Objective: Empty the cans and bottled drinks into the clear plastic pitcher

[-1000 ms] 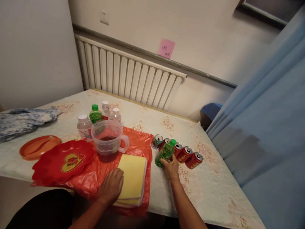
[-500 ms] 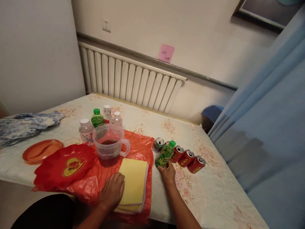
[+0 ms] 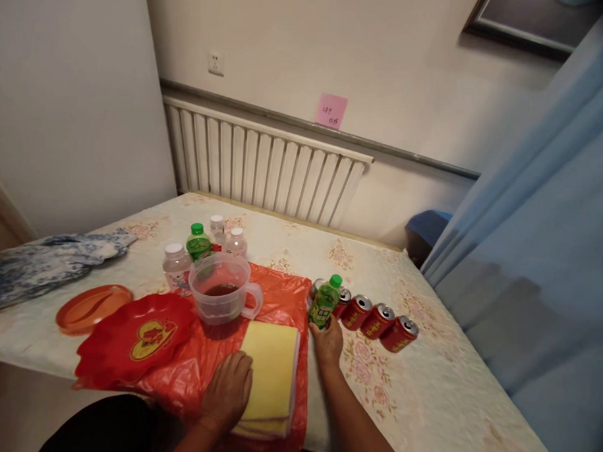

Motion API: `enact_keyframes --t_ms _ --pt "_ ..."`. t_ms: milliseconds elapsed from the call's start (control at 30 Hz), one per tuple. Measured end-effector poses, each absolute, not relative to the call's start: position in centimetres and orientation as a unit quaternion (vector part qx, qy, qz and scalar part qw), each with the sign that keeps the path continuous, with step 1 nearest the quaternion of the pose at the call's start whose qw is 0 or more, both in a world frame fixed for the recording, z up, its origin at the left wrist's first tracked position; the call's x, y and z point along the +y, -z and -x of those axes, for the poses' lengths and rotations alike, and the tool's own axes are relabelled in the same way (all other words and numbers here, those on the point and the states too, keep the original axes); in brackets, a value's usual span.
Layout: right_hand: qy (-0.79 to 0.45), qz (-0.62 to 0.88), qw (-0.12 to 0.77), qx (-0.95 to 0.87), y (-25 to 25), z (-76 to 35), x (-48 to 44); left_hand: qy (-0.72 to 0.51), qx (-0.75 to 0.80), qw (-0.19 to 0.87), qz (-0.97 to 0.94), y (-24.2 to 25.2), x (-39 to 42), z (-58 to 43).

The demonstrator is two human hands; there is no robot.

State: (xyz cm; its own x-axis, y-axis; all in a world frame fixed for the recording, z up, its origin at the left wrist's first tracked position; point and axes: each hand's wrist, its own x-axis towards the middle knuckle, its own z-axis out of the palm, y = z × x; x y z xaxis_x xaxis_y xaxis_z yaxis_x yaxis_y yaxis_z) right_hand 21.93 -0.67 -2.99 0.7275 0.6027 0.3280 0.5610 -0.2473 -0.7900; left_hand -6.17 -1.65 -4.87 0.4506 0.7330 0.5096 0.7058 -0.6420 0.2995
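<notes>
Seeing a slide left along the can row (image 3: pixel 358 313) compared with 1 second ago, green bottle (image 3: pixel 326 298) in the right hand (image 3: pixel 328 342). Now parked in front of the leftmost can (image 3: pixel 314 290) and hiding most of it, instead of blocking stuff mid-row. Leaves 4 red cans (image 3: pixel 378 323) in better view to the right, just the nearest a bit covered. So reckon on a move from mid-row to the left end, with the handling not finished yet, going by the grip.

Got the right fingers wrapped round the lower part of the bottle, snug, no gap. Can't tell about contact between base and desk (image 3: pixel 454 389), what with the fingers in the way.

Same deal as before with the left hand (image 3: pixel 228 389): flat on the yellow stack (image 3: pixel 273 367), fingers loosely together, not gripping anything.

As for looks: green cap on, green label with pale lettering, leaning a touch to the right. Just beside the red plastic bag (image 3: pixel 284 296), near its right edge. Can't tell how full.
</notes>
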Motion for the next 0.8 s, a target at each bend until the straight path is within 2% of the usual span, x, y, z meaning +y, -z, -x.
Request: enact_keyframes --t_ms 333,800 --pt "0.039 0.804 0.465 -0.369 4.9 -21.9 0.1 -0.313 0.416 0.014 -0.854 5.3 -1.6 6.2" --pt "0.048 0.805 0.460 -0.371 5.7 -22.1 0.0 -0.333 0.409 0.000 -0.850 5.3 -1.6 6.2"
